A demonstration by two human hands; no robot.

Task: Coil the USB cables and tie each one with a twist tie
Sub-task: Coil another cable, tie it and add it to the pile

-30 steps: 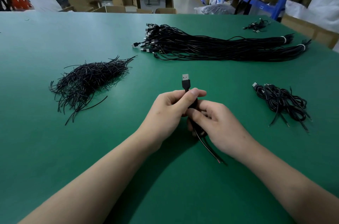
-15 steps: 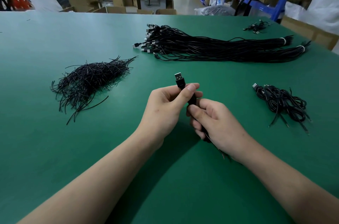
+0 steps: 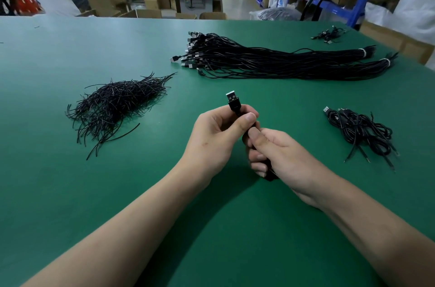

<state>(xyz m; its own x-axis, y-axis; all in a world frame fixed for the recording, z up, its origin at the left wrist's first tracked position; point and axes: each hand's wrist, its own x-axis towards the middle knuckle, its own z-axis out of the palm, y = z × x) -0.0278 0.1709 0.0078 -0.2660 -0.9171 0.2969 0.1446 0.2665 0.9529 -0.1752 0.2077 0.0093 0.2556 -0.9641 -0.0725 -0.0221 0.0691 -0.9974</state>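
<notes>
The USB cable (image 3: 234,105) is held above the green table (image 3: 70,192), plug upward. It is pinched by the left hand (image 3: 219,138) and gripped in the curled fingers of the right hand (image 3: 289,159). Less of its loose tail is seen below the right hand than a second ago, and the thumbs are brought nearer together.

Black cables (image 3: 277,61) and black twist ties (image 3: 113,108) on green table (image 3: 70,192).
</notes>
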